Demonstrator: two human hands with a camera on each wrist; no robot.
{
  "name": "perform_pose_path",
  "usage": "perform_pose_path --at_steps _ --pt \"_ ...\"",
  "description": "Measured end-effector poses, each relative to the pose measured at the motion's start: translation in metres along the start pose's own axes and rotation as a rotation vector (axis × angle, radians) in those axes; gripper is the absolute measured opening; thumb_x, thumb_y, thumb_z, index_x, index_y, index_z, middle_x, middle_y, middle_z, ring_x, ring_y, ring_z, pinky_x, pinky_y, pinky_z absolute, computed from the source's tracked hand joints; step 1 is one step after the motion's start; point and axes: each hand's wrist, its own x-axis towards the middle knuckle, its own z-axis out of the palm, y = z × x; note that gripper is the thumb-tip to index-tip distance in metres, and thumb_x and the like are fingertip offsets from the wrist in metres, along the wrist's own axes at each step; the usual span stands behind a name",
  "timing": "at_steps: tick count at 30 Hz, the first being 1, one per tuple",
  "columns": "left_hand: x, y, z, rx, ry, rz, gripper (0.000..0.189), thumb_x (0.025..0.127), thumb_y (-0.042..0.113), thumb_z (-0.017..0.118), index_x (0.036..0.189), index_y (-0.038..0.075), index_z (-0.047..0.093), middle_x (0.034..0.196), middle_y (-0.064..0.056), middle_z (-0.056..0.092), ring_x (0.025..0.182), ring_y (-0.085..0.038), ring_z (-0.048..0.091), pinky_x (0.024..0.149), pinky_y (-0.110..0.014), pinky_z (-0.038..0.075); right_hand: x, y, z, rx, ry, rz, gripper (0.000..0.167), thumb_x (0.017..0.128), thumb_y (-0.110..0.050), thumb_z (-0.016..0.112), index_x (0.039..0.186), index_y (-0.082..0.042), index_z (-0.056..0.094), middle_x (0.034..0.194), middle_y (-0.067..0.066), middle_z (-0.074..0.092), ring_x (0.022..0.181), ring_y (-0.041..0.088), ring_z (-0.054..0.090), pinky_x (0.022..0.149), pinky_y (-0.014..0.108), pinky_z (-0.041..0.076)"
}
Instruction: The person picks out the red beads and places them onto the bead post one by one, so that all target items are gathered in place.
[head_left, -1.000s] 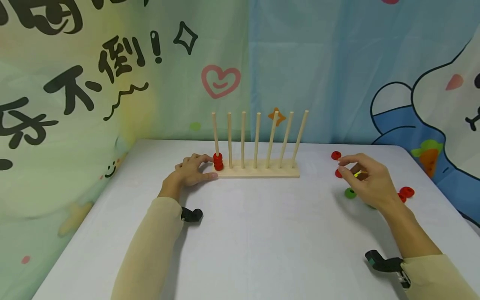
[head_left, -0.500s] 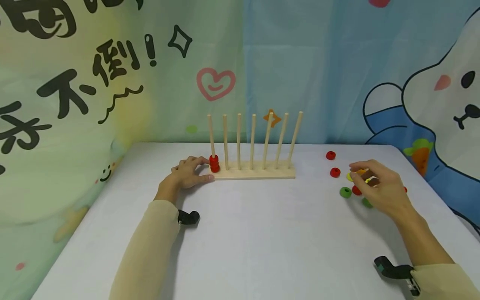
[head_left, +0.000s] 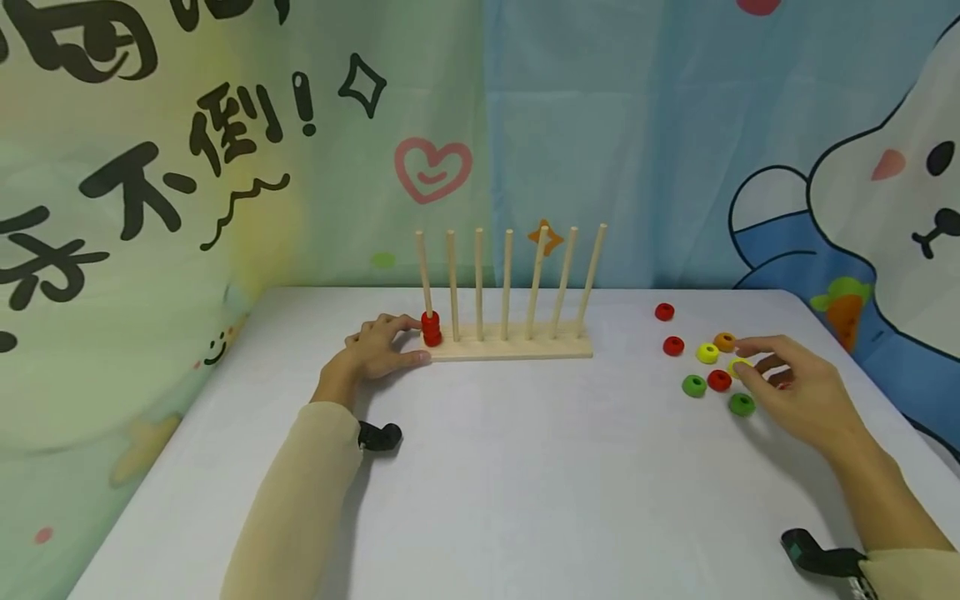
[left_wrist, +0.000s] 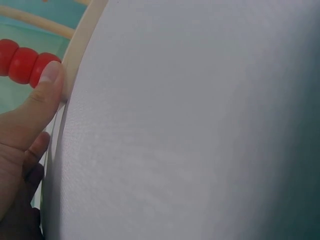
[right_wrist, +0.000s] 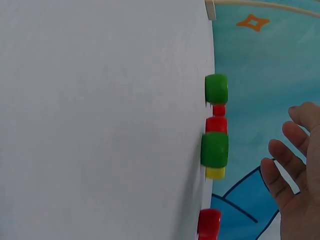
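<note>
A pale wooden peg stand (head_left: 517,348) with a row of several upright rods stands at the back of the table. Three red beads (head_left: 431,330) are stacked on its leftmost rod. My left hand (head_left: 378,347) holds the left end of the base, thumb on the front edge and fingers behind; in the left wrist view the thumb (left_wrist: 45,92) lies right by the lowest bead. My right hand (head_left: 806,392) hovers over the loose beads with loosely bent fingers and nothing between them. Its fingertips overlap a yellow bead (head_left: 740,367) in the head view.
Around the right hand lie green beads (head_left: 694,386), red beads (head_left: 673,346), another yellow bead (head_left: 707,353) and an orange bead (head_left: 724,342). A printed cloth backdrop (head_left: 600,125) hangs behind the white table (head_left: 555,467).
My right hand has moved right and toward me, lower over the beads, uncovering several of them. The left hand keeps its hold on the stand. The head view has shifted slightly.
</note>
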Motion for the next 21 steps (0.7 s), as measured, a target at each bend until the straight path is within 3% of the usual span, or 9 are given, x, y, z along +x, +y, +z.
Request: perform_pose_path --at_steps 9,17,21 --pt "-0.002 0.001 0.001 0.005 -0.004 -0.011 0.073 0.080 0.070 0.064 0.142 0.036 0.044 0.155 -0.008 0.030 0.140 -0.038 0.023 0.105 -0.067 0.020 -0.008 0.012 -0.011 -0.045 -0.035 0.044 0.038 0.090 -0.007 0.070 0.127 -0.007 0.061 0.117 0.012 0.062 0.093 -0.010 0.046 0.076 -0.002 0.032" --pt "-0.002 0.000 0.001 0.001 -0.002 0.003 0.072 0.081 0.069 0.064 0.142 0.035 0.044 0.155 -0.009 0.031 0.140 -0.039 0.023 0.104 -0.067 0.019 -0.011 0.026 -0.018 -0.126 -0.135 0.141 0.039 0.092 -0.012 0.070 0.129 -0.005 0.058 0.122 0.022 0.057 0.100 0.036 0.053 0.071 -0.002 0.029" --pt "-0.002 0.002 0.001 -0.006 0.004 0.000 0.071 0.082 0.068 0.065 0.142 0.036 0.045 0.154 -0.008 0.031 0.140 -0.038 0.024 0.105 -0.066 0.020 -0.013 0.032 -0.020 -0.180 -0.175 0.186 0.043 0.091 -0.014 0.071 0.130 -0.002 0.056 0.122 0.025 0.055 0.099 0.040 0.051 0.065 0.006 0.034"
